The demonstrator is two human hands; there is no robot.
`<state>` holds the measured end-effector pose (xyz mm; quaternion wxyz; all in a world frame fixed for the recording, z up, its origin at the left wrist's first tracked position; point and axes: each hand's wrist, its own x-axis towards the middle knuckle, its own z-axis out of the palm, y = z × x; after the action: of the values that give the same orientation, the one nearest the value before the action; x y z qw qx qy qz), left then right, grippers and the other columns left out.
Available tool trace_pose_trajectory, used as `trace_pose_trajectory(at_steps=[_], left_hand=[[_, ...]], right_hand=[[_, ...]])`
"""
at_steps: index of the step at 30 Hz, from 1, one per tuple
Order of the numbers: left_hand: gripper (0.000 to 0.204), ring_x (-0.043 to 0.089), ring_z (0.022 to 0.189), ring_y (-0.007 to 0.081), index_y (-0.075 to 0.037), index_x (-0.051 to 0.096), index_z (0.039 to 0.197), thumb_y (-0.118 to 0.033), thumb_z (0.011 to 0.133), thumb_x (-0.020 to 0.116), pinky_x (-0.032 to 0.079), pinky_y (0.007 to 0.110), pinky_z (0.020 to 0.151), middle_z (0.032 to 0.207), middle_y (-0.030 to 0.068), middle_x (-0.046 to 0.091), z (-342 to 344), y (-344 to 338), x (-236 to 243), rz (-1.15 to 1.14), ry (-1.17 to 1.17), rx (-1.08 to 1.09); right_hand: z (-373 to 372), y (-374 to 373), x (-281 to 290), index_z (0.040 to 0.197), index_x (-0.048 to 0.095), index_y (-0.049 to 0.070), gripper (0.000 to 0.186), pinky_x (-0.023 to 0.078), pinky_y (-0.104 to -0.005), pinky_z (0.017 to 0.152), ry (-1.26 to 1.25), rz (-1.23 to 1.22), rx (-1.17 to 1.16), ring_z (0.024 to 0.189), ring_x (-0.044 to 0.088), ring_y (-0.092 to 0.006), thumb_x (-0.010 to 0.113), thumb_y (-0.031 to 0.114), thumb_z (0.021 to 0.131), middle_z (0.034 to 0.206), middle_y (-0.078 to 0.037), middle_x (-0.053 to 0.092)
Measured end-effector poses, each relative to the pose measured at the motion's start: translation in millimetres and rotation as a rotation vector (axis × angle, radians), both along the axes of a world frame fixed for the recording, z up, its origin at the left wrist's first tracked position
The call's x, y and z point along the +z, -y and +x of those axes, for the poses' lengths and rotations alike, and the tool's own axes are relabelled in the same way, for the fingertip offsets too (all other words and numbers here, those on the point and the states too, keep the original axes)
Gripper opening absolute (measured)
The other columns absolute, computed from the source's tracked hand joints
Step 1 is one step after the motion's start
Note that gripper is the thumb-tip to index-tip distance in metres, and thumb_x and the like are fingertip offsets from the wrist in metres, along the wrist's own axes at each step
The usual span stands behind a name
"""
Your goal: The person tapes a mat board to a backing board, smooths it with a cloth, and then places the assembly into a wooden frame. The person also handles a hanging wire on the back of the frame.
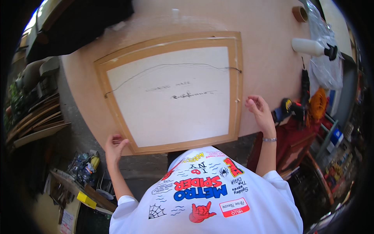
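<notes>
A large picture frame [237, 128] lies back side up on the pale board before me. Brown tape borders its white backing [171, 121], which bears handwriting, and a thin hanging wire [171, 64] arcs across the upper part. My left hand [113, 149] is at the frame's near left corner. Its fingers are bent, with the thumb apart from them and close to the edge; whether it touches cannot be told. Just off the right edge, my right hand [260, 110] is loosely curled with nothing visible in it.
The wide board [269, 46] carries a tape roll [299, 14], a white spray bottle [307, 46], clear plastic wrap [325, 70] and a power drill [286, 107] on the right. Dark cloth [82, 27] covers the far left. Wooden pieces [37, 117] are stacked beyond the board's left side.
</notes>
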<state>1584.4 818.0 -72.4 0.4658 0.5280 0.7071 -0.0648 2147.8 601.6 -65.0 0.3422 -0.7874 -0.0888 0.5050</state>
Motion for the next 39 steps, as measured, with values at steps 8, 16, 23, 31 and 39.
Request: trace_pose_trajectory(at_steps=[8, 16, 23, 31, 39], left_hand=[[0.048, 0.064, 0.095, 0.0159, 0.001, 0.060, 0.123, -0.024, 0.090, 0.084, 0.054, 0.030, 0.084, 0.107, 0.0083, 0.067, 33, -36, -8, 0.101, 0.092, -0.028], [0.046, 0.063, 0.106, 0.0259, -0.001, 0.061, 0.122, -0.017, 0.087, 0.085, 0.052, 0.038, 0.093, 0.116, 0.0108, 0.066, 80, -38, 11, 0.551, -0.228, -0.395], [0.034, 0.061, 0.120, 0.0324, -0.006, 0.070, 0.109, -0.013, 0.080, 0.086, 0.047, 0.045, 0.102, 0.124, 0.0105, 0.066, 219, -4, 21, 0.723, 0.233, -0.745], [0.045, 0.055, 0.131, 0.0292, -0.012, 0.067, 0.129, -0.019, 0.086, 0.079, 0.042, 0.046, 0.111, 0.141, 0.0063, 0.061, 380, 56, -18, 0.655, 0.715, -1.079], [0.037, 0.050, 0.135, 0.0239, -0.027, 0.070, 0.123, -0.025, 0.087, 0.079, 0.034, 0.047, 0.118, 0.147, 0.0011, 0.057, 407, 59, -48, 0.802, 0.626, -1.203]], right_hand=[[-22, -16, -6, 0.109, 0.066, 0.001, 0.023, 0.057, -0.0340, 0.076, 0.512, 0.118, 0.364, 0.085, 0.070, -0.0230, 0.077, 0.012, 0.091, 0.097, -0.010, 0.069], [-42, -13, -19, 0.103, 0.064, 0.001, 0.013, 0.055, -0.0376, 0.069, 0.916, 0.248, 0.458, 0.080, 0.067, -0.0317, 0.071, 0.000, 0.091, 0.098, -0.013, 0.065], [-49, -16, -30, 0.098, 0.059, 0.001, 0.008, 0.052, -0.0412, 0.072, 0.659, 0.203, 0.141, 0.083, 0.062, -0.0352, 0.065, -0.002, 0.093, 0.096, -0.014, 0.060], [-64, -6, -52, 0.105, 0.058, 0.003, 0.022, 0.052, -0.0427, 0.079, 1.067, 0.262, 0.287, 0.095, 0.061, -0.0346, 0.067, -0.007, 0.088, 0.107, -0.013, 0.059], [-54, 1, -54, 0.105, 0.060, 0.002, 0.028, 0.053, -0.0416, 0.078, 0.936, 0.440, 0.246, 0.093, 0.061, -0.0345, 0.064, -0.014, 0.083, 0.106, -0.014, 0.060]])
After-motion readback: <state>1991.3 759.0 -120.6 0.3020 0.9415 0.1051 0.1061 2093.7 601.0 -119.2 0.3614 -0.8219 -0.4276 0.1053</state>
